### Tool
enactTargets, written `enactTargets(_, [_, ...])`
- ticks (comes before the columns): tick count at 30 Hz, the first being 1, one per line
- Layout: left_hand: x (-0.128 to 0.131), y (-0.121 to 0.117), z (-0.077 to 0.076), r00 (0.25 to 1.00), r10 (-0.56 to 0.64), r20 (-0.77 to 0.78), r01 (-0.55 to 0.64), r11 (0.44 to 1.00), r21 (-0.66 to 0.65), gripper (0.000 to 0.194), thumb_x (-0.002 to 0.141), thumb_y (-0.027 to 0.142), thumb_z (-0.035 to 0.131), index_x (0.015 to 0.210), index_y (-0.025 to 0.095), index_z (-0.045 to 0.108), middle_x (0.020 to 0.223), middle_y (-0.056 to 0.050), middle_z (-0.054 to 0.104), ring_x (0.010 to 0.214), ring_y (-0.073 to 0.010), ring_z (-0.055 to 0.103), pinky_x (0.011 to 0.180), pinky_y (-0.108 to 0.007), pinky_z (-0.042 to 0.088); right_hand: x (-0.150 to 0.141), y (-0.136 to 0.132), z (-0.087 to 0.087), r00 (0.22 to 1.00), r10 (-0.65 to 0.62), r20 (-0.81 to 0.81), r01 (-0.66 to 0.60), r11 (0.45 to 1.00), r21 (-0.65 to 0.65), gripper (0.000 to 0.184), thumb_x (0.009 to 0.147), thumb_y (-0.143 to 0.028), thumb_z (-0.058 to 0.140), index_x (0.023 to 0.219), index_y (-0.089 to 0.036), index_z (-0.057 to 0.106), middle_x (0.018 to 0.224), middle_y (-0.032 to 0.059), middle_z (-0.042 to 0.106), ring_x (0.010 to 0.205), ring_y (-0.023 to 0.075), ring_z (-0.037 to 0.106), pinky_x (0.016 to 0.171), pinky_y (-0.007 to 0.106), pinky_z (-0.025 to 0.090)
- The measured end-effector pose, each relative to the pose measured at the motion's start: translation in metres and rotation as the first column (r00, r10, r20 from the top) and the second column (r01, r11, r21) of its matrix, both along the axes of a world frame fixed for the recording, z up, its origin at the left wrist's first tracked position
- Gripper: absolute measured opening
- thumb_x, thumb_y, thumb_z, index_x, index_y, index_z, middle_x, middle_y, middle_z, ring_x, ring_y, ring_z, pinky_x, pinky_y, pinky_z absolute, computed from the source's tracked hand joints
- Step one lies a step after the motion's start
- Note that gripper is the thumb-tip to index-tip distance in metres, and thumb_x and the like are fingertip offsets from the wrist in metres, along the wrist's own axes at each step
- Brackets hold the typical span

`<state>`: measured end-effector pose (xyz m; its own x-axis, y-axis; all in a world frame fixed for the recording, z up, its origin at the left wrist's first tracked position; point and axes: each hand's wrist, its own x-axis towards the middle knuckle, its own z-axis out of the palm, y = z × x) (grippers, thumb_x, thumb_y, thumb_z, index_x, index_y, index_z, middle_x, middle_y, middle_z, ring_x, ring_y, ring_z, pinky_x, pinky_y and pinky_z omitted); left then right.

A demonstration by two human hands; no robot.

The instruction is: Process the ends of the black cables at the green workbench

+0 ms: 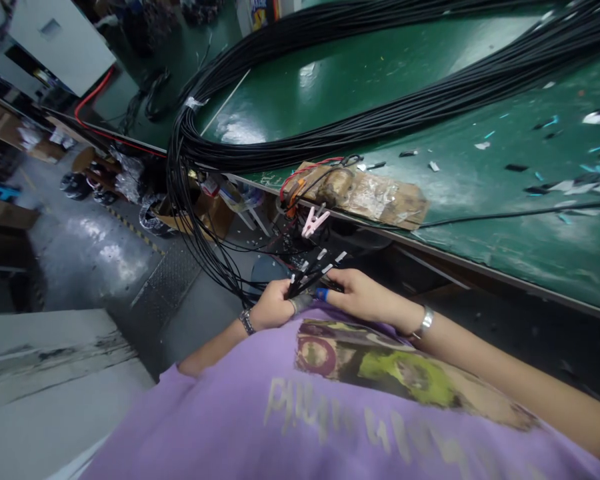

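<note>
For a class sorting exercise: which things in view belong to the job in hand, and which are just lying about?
In the job, apparently: white-tipped cable ends, left hand, right hand, black cable bundle.
Lying about, apparently: white scraps, black scraps, brown box.

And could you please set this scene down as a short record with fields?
Left hand: closed around black cables, white tips pointing away from the body
Right hand: beside the cable ends, blue wrap on one digit; exact grip unclear
Cable loop: on the green table, part hanging over the edge
Table edge: wooden board, pink clip near it
Scraps: scattered on the table
</note>
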<state>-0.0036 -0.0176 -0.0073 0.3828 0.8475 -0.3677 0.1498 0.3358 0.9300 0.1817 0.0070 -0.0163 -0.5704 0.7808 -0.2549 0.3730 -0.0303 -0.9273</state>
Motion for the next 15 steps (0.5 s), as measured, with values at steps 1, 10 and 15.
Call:
enactTargets(1, [-0.001,0.000,-0.001,1.000,-0.007,0.000,0.007,1.000,0.003,0.046,0.061,0.050,0.075,0.079,0.008,0.071,0.066,-0.003,0.062,0.068,-0.0151,0.054,0.068,-0.027,0.046,-0.001,0.001,0.000,1.000,-0.004,0.005,0.004,1.000,-0.007,0.017,0.074,-0.027,0.055,0.079,-0.015,0.066,0.074,0.0016,0.067,0.074,0.0191,0.059,0.072,0.030,0.048])
enactTargets(10, [0.002,0.002,-0.006,0.999,0.015,-0.044,-0.015,1.000,-0.001,0.042,0.060,0.049,0.075,0.075,0.010,0.071,0.065,-0.003,0.062,0.068,-0.0146,0.053,0.068,-0.026,0.046,-0.003,0.004,0.012,0.953,0.085,0.291,-0.133,0.980,0.151,0.017,0.066,-0.012,0.052,0.077,-0.015,0.065,0.076,0.0052,0.067,0.071,0.0196,0.059,0.066,0.029,0.047])
enactTargets(15, [0.000,0.006,0.000,0.999,-0.008,-0.033,0.006,0.999,-0.052,0.043,0.055,0.046,0.080,0.076,0.009,0.071,0.069,-0.003,0.064,0.068,-0.0142,0.054,0.069,-0.026,0.046,-0.009,-0.002,0.013,0.933,-0.020,0.358,-0.117,0.927,0.358,0.012,0.065,-0.008,0.051,0.069,-0.017,0.059,0.079,0.0105,0.065,0.074,0.0214,0.058,0.070,0.032,0.046])
